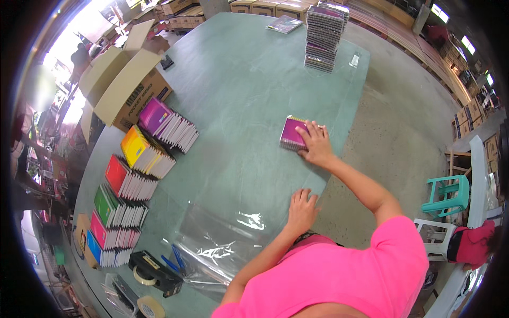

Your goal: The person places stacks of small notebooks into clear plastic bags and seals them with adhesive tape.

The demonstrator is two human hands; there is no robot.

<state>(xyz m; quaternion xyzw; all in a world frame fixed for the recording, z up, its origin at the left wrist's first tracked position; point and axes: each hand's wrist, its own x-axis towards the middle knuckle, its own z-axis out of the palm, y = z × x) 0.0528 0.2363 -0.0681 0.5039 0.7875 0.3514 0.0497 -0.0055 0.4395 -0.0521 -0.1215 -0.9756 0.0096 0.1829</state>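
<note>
Notebooks (293, 131) with purple covers and spiral bindings make a short, squared stack on the desk (238, 95), a little off the centre of my view toward 2 o'clock and close to the desk's right-hand edge. My right hand (316, 144) is on that stack, reaching it from about 4 o'clock: fingers spread over the top cover, thumb low at the near corner. I cannot tell whether it grips or merely rests there. My left hand (302, 211) lies at 5 o'clock by the near edge, half-open with loosely bent fingers, and I see nothing in it.

Between 8 and 10 o'clock I have a line of fanned notebook groups, running clockwise from blue (95, 248) through pink (99, 229), green (104, 204), red (117, 172) and yellow (134, 149) to a purple group (155, 115). That last one sits just beside an open cardboard box (151, 95) at 10 o'clock.

Out at 1 o'clock stands a tall stack of spiral-bound books (323, 40), with a flat pack (284, 24) near it toward 12. Clear plastic sheets (209, 238) lie at 7 o'clock; a black tape dispenser (156, 275) is just beyond, toward 8, and a roll of tape (151, 307) is nearer me. Off the desk, a green stool (448, 196) stands at 3 o'clock.
</note>
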